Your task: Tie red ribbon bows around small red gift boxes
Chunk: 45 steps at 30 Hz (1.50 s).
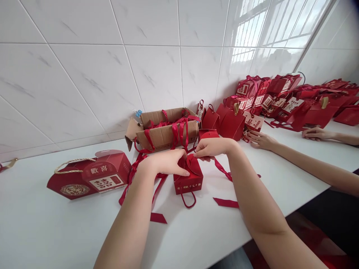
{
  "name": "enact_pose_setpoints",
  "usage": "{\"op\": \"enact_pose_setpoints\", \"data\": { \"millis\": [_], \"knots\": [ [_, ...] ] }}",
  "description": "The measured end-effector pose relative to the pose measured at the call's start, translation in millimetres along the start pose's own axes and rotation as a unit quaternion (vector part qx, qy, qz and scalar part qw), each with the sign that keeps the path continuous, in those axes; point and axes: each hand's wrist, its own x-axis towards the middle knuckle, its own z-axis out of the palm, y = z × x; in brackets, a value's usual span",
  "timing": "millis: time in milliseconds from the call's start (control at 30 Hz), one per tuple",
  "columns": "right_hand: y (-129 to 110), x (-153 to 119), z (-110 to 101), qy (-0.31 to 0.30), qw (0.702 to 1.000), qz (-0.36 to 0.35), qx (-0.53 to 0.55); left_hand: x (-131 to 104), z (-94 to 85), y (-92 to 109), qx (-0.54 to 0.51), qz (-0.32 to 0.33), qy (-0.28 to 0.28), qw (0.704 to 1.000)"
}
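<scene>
A small red gift box [188, 183] with gold lettering stands on the white table before me, a dark red cord loop [188, 205] lying at its front. My left hand [167, 162] grips the box from the left, thumb across its top and the other fingers mostly hidden behind. At the top right, my right hand [214, 147] pinches the edge of a curved red flap [194, 164]; its fingertips are partly hidden. Red ribbon [223, 170] trails out from beneath my right hand, and more lengths lie beside my left forearm.
Behind the box, an open cardboard box [165, 138] holds red ribbons. A larger red gift box [89, 175] with a rope handle stands left. Many red gift boxes [280, 97] are piled along the tiled wall at right. Another person's hands [260, 140] rest on the table there.
</scene>
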Motion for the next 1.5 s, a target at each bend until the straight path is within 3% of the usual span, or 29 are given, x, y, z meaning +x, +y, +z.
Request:
{"op": "enact_pose_setpoints", "data": {
  "millis": [667,933,1133,1367,1500],
  "knots": [
    [-8.0,13.8,12.5,-0.038,0.999,-0.008,-0.026,9.6,5.8,4.3,0.016,-0.041,0.002,0.999],
    [-0.7,12.6,9.7,-0.045,0.999,0.019,-0.013,11.5,6.9,6.4,-0.009,-0.005,0.025,1.000],
    [1.1,11.6,9.4,-0.015,0.999,0.018,-0.031,8.9,7.1,9.5,-0.015,0.000,0.032,0.999],
    [7.3,9.6,7.2,0.029,0.997,0.043,-0.058,1.1,5.3,11.3,-0.023,0.030,0.113,0.993],
    [7.4,3.6,4.5,0.069,0.997,0.035,-0.020,-9.7,1.8,13.0,-0.023,0.056,0.224,0.973]
  ]
}}
